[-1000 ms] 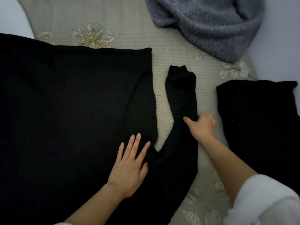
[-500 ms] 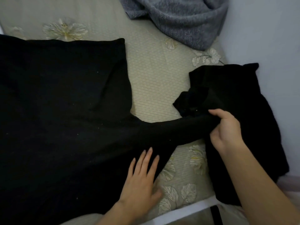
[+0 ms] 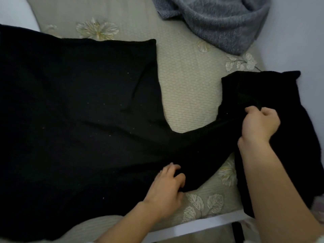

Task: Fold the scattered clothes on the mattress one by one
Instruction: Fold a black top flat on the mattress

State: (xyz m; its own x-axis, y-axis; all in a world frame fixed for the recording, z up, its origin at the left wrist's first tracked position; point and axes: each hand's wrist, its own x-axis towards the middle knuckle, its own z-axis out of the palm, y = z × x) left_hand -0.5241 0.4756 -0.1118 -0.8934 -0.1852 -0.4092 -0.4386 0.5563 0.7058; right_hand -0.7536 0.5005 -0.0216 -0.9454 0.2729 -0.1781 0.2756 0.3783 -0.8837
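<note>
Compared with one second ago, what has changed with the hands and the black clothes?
The right hand has pulled the sleeve from pointing up the mattress out to the right, onto the smaller black garment. The left hand, flat before, now has its fingers curled into the cloth at the sleeve's base. The black body and grey knit stayed put.

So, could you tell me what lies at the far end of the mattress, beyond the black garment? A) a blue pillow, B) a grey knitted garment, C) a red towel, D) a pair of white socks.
B: a crumpled grey knitted garment lies at the top of the mattress, past the black garment.
</note>
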